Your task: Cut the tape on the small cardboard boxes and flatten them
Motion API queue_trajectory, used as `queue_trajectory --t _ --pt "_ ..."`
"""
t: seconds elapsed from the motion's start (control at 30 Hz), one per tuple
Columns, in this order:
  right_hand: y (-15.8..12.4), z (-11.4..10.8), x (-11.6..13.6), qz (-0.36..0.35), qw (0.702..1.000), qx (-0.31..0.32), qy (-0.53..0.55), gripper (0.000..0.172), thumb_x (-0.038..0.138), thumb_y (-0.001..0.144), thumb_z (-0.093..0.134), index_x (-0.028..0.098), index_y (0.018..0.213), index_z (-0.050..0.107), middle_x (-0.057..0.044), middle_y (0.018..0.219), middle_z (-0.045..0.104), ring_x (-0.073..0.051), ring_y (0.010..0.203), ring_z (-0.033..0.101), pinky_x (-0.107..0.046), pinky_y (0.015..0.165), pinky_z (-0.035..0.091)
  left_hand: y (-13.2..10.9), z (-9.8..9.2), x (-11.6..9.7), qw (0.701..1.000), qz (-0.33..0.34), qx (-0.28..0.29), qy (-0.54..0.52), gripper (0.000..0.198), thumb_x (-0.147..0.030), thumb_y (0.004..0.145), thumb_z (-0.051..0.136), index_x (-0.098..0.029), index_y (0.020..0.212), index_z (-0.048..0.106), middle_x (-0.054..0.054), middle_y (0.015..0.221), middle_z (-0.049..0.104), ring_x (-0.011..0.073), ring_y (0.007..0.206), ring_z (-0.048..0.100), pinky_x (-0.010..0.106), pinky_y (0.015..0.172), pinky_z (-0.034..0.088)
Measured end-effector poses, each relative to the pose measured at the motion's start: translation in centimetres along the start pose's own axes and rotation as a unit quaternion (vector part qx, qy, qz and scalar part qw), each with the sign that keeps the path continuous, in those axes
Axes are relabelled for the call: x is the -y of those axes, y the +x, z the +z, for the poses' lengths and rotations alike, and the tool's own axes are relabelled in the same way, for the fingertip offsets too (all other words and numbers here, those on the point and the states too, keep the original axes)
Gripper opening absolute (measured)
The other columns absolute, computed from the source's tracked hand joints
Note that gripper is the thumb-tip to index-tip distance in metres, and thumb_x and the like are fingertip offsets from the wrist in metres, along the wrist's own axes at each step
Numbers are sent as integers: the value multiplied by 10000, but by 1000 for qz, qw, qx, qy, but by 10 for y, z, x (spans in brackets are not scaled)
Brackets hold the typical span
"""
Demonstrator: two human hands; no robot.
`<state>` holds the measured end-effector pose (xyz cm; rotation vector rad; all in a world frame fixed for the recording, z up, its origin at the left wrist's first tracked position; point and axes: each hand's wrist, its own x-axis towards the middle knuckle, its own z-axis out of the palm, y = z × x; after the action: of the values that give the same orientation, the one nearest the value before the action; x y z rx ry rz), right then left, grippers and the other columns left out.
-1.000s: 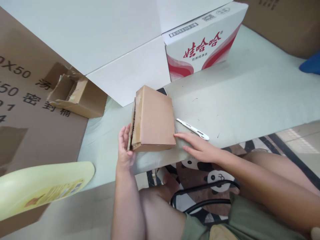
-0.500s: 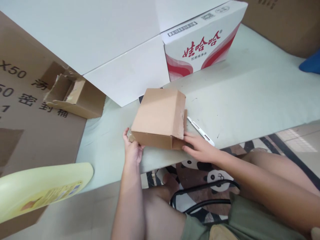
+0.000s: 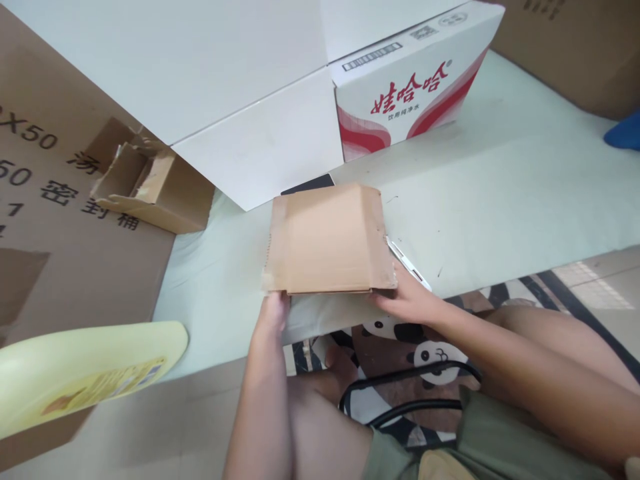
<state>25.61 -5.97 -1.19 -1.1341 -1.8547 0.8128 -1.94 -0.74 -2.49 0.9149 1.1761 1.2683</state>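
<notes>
A small brown cardboard box [image 3: 325, 240] lies flattened or nearly so between my hands, its torn-edged flaps sticking out at left and right. My left hand [image 3: 277, 309] grips it from below at the near left corner, fingers mostly hidden under the flap. At the near right corner, my right hand [image 3: 406, 293] holds the other flap, with the fingertips partly behind the cardboard. Just beyond the right hand lies a slim white tool [image 3: 411, 264] with dark slots, partly covered; its kind is unclear.
A white carton with red lettering [image 3: 410, 100] and a large white panel [image 3: 260, 147] stand behind. A dark flat object [image 3: 309, 185] shows behind the box. To the left are an opened small carton [image 3: 175, 193], a big printed carton [image 3: 75, 267] and a pale yellow bottle [image 3: 95, 363].
The box has gone from a raised box shape to a flatter one, and its left flap has come out to the side. My left hand has slid beneath that flap.
</notes>
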Motion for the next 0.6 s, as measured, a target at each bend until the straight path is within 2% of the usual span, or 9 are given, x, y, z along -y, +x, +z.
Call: queue_trajectory --t 0.1,0.2,0.27,0.37,0.5,0.6 --pt "-1 2 3 80 994 -67 30 423 354 782 671 224 1175 583 -141 1245 575 -345 1164 568 -507 974 501 -2 7 -11 999 1 -6 -50 452 -562 643 793 -247 964 748 74 1145 740 270 1210 606 380 1029 462" --pt "-2 3 2 171 974 -145 -9 365 425 767 697 205 1041 596 -136 1101 595 -319 996 597 -487 839 533 -2 11 -18 998 3 -5 -58 334 -454 611 819 -226 847 758 71 991 768 254 1035 681 343 907 519" --pt "-1 0 1 196 964 -175 -24 300 444 767 695 212 927 591 -102 984 609 -287 909 591 -460 791 527 -2 11 -21 998 5 -1 -60 253 -381 612 816 -211 791 762 64 910 770 229 933 697 309 835 533" --pt "0 -7 1 214 957 -188 53 241 455 838 617 222 887 579 -55 876 636 -241 821 606 -405 749 526 -2 9 -24 997 8 -4 -70 201 -336 624 798 -194 763 771 63 862 769 203 853 697 279 759 534" --pt "1 -16 -1 189 952 -205 125 332 500 943 446 226 914 632 -57 928 702 -261 965 642 -416 890 519 -2 4 -25 995 -7 -27 -100 138 -332 619 767 -205 666 742 25 713 743 164 725 685 255 675 518" --pt "0 -18 -6 152 952 -218 151 472 578 953 385 215 1030 676 -78 1057 730 -291 1099 639 -443 996 487 -3 3 -27 996 -22 -14 -81 207 -357 607 760 -201 509 668 9 568 660 130 563 612 252 583 491"
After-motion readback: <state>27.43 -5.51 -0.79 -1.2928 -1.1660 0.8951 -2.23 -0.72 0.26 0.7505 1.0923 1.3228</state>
